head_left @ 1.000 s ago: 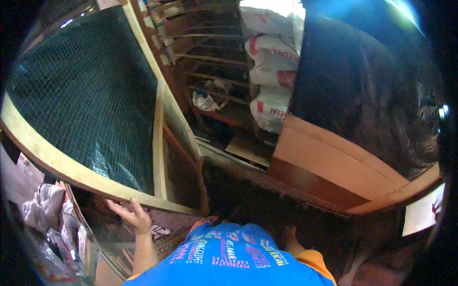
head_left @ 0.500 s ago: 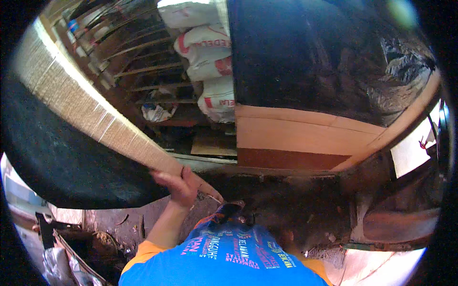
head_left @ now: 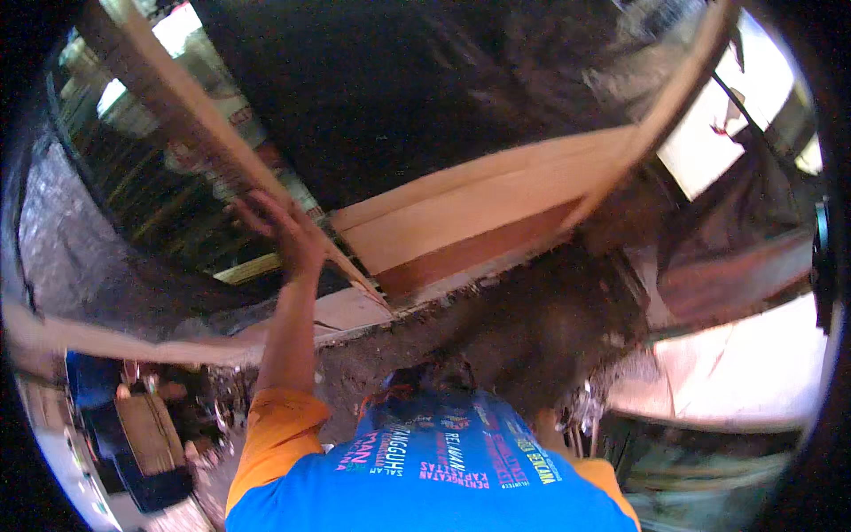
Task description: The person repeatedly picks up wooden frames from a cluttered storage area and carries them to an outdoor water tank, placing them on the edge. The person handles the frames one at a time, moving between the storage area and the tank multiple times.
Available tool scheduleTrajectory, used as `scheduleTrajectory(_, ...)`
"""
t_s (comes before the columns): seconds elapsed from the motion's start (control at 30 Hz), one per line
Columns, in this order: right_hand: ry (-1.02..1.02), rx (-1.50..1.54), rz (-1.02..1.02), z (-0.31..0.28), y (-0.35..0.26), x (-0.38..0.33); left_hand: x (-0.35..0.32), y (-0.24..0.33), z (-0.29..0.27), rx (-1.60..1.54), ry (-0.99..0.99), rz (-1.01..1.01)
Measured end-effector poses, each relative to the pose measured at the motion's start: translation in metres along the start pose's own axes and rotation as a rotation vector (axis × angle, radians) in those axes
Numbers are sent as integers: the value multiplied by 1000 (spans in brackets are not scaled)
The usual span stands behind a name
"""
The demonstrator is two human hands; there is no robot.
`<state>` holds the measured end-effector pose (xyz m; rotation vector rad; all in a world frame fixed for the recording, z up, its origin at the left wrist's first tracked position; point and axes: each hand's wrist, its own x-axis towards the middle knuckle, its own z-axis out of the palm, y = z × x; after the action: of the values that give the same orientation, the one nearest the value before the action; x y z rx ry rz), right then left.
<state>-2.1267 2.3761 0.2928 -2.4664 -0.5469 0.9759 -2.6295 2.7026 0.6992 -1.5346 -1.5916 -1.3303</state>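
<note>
A long wooden rail of a mesh-covered frame runs from the upper left down to the middle of the head view. My left hand is raised and closed on this rail near its lower end, arm stretched up from my orange sleeve. Dark mesh shows behind the rail to the left, blurred. My right hand is out of the picture; only my blue shirt fills the lower edge.
Pale and reddish wooden boards stand ahead under a dark sheet. Dark earth floor lies in front of me. A bright opening is at the upper right. A blue object and planks sit at the lower left.
The framed mesh panel has swung across the view toward the right. My left hand went from resting flat under its lower rail to gripping the rail higher up. The view has turned.
</note>
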Motion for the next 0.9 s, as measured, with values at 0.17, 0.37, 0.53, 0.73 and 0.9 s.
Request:
scheduleTrajectory(0.17, 88, 176, 23, 11, 16, -26, 16, -10, 32, 78, 21, -24)
scheduleTrajectory(0.37, 182, 362, 198, 3, -16, -91, 23, 2, 47, 138, 120, 121)
scheduleTrajectory(0.53, 229, 326, 444, 3, -30, -166, 15, -3, 68, 17, 82, 206)
scheduleTrajectory(0.73, 270, 299, 618, 53, -1, -223, -13, -30, 87, -78, 29, 255)
scheduleTrajectory(0.9, 330, 314, 710, 57, -18, -260, -27, -32, 108, -136, -36, 324)
